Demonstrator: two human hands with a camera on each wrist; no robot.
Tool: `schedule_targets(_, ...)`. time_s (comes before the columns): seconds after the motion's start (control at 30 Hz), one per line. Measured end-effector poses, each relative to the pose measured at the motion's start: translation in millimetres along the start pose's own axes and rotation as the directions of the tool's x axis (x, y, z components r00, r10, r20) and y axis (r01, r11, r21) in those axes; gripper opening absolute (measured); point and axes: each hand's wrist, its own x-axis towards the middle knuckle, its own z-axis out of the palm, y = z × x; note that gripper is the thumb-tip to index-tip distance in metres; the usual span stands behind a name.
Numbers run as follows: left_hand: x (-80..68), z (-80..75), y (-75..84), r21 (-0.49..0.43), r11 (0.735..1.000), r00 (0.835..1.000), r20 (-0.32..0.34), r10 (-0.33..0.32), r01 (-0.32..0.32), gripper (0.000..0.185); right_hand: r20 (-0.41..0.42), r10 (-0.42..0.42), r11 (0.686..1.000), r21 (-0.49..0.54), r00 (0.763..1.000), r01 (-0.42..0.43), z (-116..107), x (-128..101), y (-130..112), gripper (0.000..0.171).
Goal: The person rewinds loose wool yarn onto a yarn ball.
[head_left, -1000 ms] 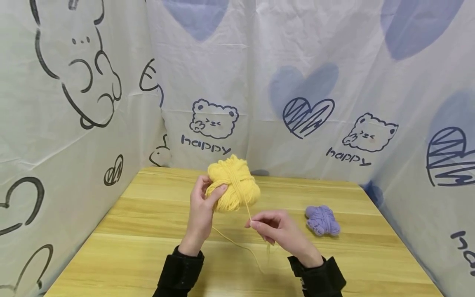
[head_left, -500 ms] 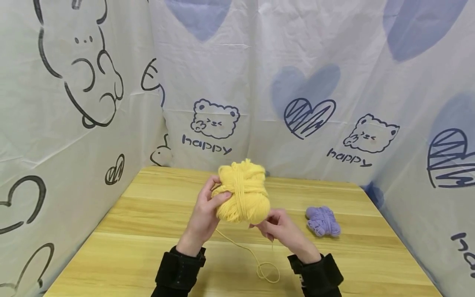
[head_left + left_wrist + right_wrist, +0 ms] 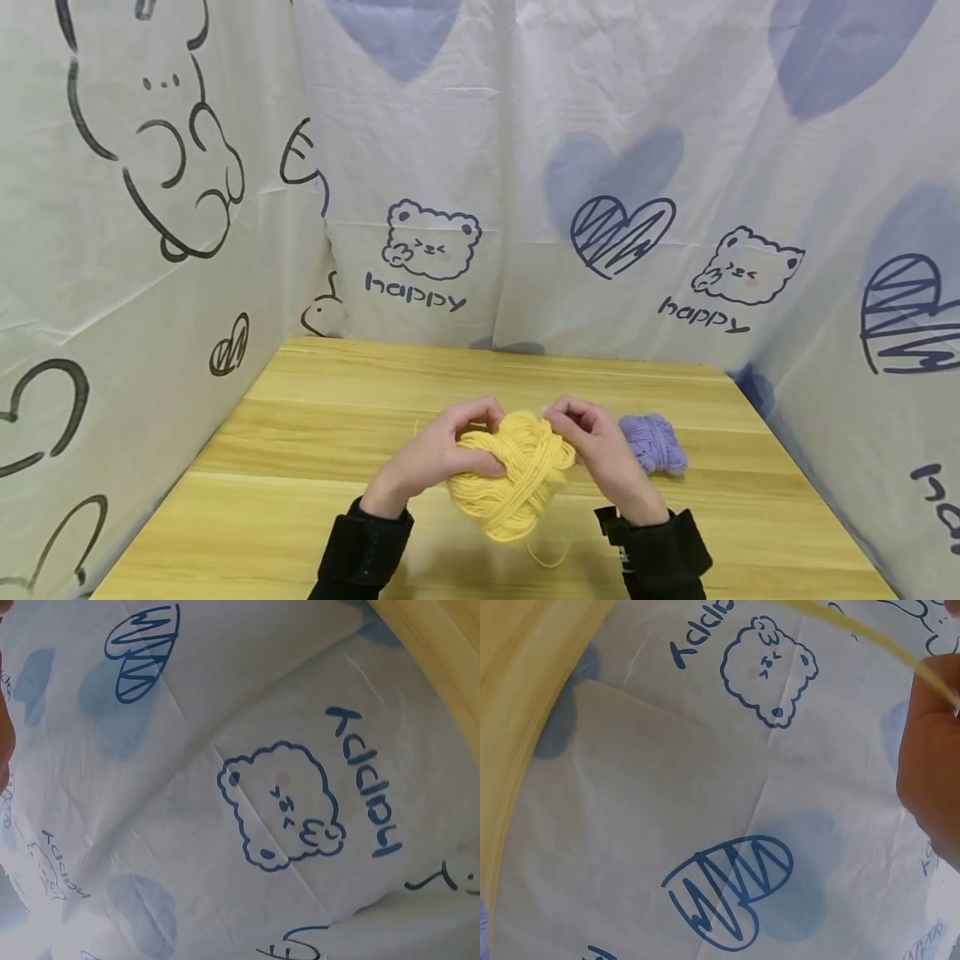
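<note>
On the wooden table [image 3: 300, 500], the yellow yarn ball [image 3: 513, 475] sits low near the front edge, the left hand [image 3: 442, 454] and right hand [image 3: 600, 442] curling fingers around its sides.

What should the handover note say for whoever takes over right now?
Left hand: grips the left side of the yellow yarn, fingers curled over it.
Right hand: fingers curled at the ball's upper right; the right wrist view shows a yellow strand running taut past its fingers.
Yellow yarn: low over the near middle of the table, between both hands; whether it rests there is unclear. A loose tail lies just below it.
Purple yarn: on the table, right of the right hand, untouched.
Done: the yellow is mostly a wound ball.
Left, probably: wind in the tail.
</note>
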Motion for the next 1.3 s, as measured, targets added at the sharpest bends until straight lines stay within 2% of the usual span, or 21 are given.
schedule_targets(0.13, 0.6, -0.7, -4.1, 0.105, 0.993, 0.993, -0.110, -0.038, 0.049, 0.024, -0.027, -0.075, 0.997, 0.009, 0.997, 0.075, -1, -1, 0, 0.015)
schedule_targets(0.23, 2.8, -0.4, -7.9, 0.168, 0.981, 0.968, -0.246, -0.054, 0.097, 0.025, -0.035, -0.118, 0.993, 0.008, 0.992, 0.119, -1, -2, -2, 0.015)
schedule_targets(0.3, 4.7, 0.1, -10.3, 0.177, 0.976, 0.938, -0.340, -0.062, 0.129, 0.025, -0.049, -0.113, 0.994, 0.001, 0.992, 0.114, 0, -3, -4, 0.015)
schedule_targets(0.4, 6.9, 0.7, -13.7, 0.149, 0.976, 0.882, -0.465, -0.071, 0.157, 0.028, -0.057, -0.108, 0.994, -0.017, 0.993, 0.107, 3, -5, -8, 0.016)
schedule_targets(0.53, 8.1, -0.6, -16.3, 0.039, 0.990, 0.802, -0.591, -0.086, 0.134, 0.030, -0.025, -0.109, 0.993, -0.052, 0.994, 0.107, 7, -8, -12, 0.016)
schedule_targets(0.67, 8.4, -3.0, -16.2, -0.070, 0.994, 0.729, -0.677, -0.105, 0.078, 0.029, 0.099, -0.143, 0.985, -0.083, 0.985, 0.151, 10, -9, -12, 0.016)
schedule_targets(0.73, 8.3, -4.3, -14.9, -0.119, 0.992, 0.699, -0.707, -0.109, 0.035, 0.028, 0.170, -0.154, 0.982, -0.082, 0.973, 0.170, 10, -9, -12, 0.016)
schedule_targets(0.8, 8.5, -5.5, -13.9, -0.165, 0.986, 0.677, -0.727, -0.113, -0.013, 0.025, 0.225, -0.156, 0.980, -0.085, 0.962, 0.179, 11, -9, -11, 0.016)
schedule_targets(0.83, 8.4, -6.1, -12.9, -0.190, 0.981, 0.675, -0.728, -0.114, -0.039, 0.025, 0.243, -0.149, 0.980, -0.090, 0.959, 0.175, 11, -8, -10, 0.016)
schedule_targets(0.93, 7.9, -7.3, -10.1, -0.261, 0.960, 0.686, -0.717, -0.123, -0.102, 0.022, 0.277, -0.106, 0.983, -0.118, 0.955, 0.143, 12, -6, -7, 0.015)
schedule_targets(1.07, 6.1, -7.8, -5.7, -0.363, 0.915, 0.729, -0.673, -0.127, -0.175, 0.017, 0.294, -0.008, 0.985, -0.162, 0.956, 0.058, 12, -1, -2, 0.018)
schedule_targets(1.13, 4.7, -8.0, -3.1, -0.401, 0.893, 0.764, -0.635, -0.111, -0.204, 0.015, 0.294, 0.036, 0.986, -0.166, 0.955, 0.014, 11, 1, 2, 0.020)
schedule_targets(1.23, 1.9, -7.9, 1.2, -0.420, 0.879, 0.837, -0.545, -0.048, -0.224, 0.014, 0.279, 0.066, 0.989, -0.145, 0.958, -0.026, 9, 4, 7, 0.023)
schedule_targets(1.3, 0.0, -8.2, 2.8, -0.413, 0.881, 0.885, -0.465, 0.012, -0.229, 0.015, 0.268, 0.046, 0.994, -0.105, 0.962, -0.018, 8, 4, 11, 0.019)
